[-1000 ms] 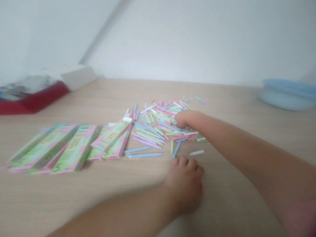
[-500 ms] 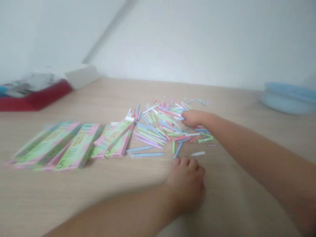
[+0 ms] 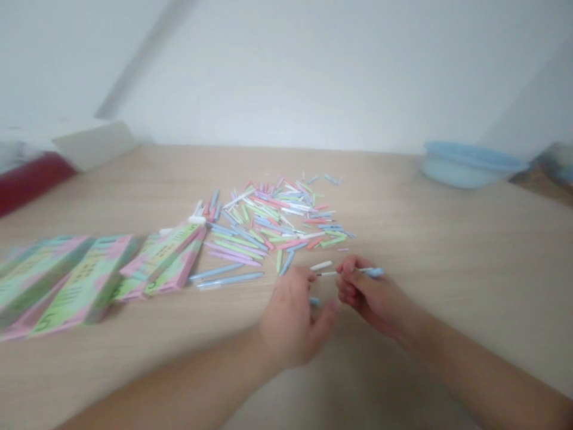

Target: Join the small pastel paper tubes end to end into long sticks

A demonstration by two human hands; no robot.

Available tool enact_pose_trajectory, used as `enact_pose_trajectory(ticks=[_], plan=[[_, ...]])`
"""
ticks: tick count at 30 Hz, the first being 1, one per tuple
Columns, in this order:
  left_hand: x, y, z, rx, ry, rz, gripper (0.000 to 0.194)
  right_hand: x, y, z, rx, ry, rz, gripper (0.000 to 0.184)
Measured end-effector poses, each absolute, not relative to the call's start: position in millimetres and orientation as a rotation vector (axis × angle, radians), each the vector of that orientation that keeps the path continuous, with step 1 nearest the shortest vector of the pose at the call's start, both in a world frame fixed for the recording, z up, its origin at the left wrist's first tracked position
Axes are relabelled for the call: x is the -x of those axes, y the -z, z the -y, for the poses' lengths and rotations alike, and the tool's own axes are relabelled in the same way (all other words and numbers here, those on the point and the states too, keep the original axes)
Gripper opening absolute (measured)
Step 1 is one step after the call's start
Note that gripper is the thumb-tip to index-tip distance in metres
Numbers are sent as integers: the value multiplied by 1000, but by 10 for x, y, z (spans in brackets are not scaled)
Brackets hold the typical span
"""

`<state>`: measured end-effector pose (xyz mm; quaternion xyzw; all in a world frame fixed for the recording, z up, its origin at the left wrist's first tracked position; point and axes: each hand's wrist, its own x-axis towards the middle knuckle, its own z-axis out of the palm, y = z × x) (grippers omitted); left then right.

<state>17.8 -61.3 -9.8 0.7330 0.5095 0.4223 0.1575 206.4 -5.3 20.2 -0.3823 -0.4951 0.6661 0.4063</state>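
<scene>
Pulled back from the heap, the right hand (image 3: pixel 373 295) now pinches a slim blue-and-white stick (image 3: pixel 333 273), its fingers (image 3: pixel 347 276) clamped together near the stick's middle. The left hand (image 3: pixel 293 322) hangs just beside the stick's pale tip, fingers (image 3: pixel 322 316) loosely apart, holding nothing. Behind them, a loose heap of thin pastel sticks (image 3: pixel 273 218) lies on the smooth wood-grain bench (image 3: pixel 403 239), near flat pink-and-green printed cards (image 3: pixel 85 286).
</scene>
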Motion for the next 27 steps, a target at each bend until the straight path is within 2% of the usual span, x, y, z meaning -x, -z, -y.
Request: enact_pose_trajectory(ticks=[4, 7, 10, 16, 23, 27], plan=[[-154, 71, 593, -2143, -1118, -1528, 34, -2062, -4, 158, 887, -1745, 1168, 49], [-126, 22, 565, -2323, -907, -1440, 17, -2086, 62, 168, 840, -1775, 1242, 46], [-107, -4, 570, -2390, -770, -1376, 26, -2139, 29, 193, 865, -1712, 1522, 44], [-103, -6, 635, -2420, -762, -1271, 21, -2209, -77, 273, 984, -1506, 1812, 44], [-116, -57, 649, -2250, -967, -1401, 24, -2275, -228, 132, 898, -1508, 1057, 42], [-110, 18, 605, -1940, -1107, -1396, 22, -2294, -232, 96, 889, -1465, 1018, 33]])
